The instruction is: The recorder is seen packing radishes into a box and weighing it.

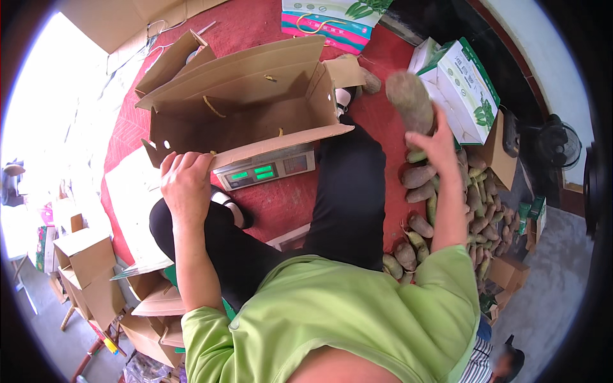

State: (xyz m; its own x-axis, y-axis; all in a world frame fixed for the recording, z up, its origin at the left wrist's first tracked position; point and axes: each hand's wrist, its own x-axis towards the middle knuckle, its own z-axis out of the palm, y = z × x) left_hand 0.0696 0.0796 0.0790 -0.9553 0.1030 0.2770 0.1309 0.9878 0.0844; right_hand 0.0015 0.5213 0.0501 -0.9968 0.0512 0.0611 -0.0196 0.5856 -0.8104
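Note:
An open cardboard box (233, 76) sits on a digital scale (265, 173) with lit green displays, in front of my knees. No produce shows in the part of the box I can see. My left hand (186, 185) has its fingers closed over the box's near left edge. Out to the right, my right hand (439, 143) grips a large, soil-dusted green radish (407, 96), slightly blurred. Below that hand, several radishes (418, 175) lie on the red carpet, running into a bigger pile (488, 217) at the right.
White-and-green printed cartons (463, 89) stand at the far right, near a black fan (559, 142). A colourful carton (329, 25) is at the far edge. More cardboard boxes (89, 258) are stacked at the left. Another person (504, 360) shows partly at the lower right.

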